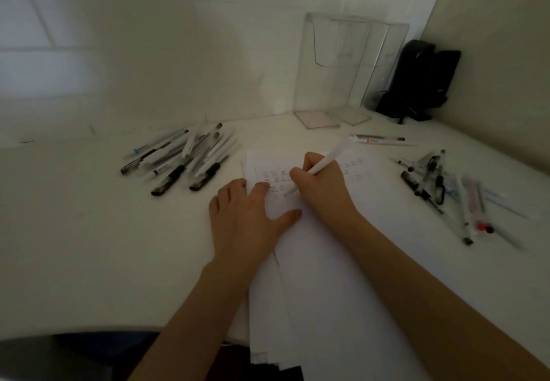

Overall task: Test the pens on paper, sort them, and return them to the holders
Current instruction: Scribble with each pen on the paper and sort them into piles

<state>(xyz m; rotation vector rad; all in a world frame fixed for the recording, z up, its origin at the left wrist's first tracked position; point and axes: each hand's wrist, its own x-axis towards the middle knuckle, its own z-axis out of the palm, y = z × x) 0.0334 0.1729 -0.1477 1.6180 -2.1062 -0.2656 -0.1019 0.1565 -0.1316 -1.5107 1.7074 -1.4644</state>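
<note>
Testing looks midway. The right hand has fingers clamped on a pen, tip on the paper; the left hand presses the paper, fingers spread. A left pile and right pile flank the paper; holders behind it look empty.

Left hand and right hand bare, bare forearms uncovered to frame edge. Dark blue clothing fabric at bottom, blurred.
</note>
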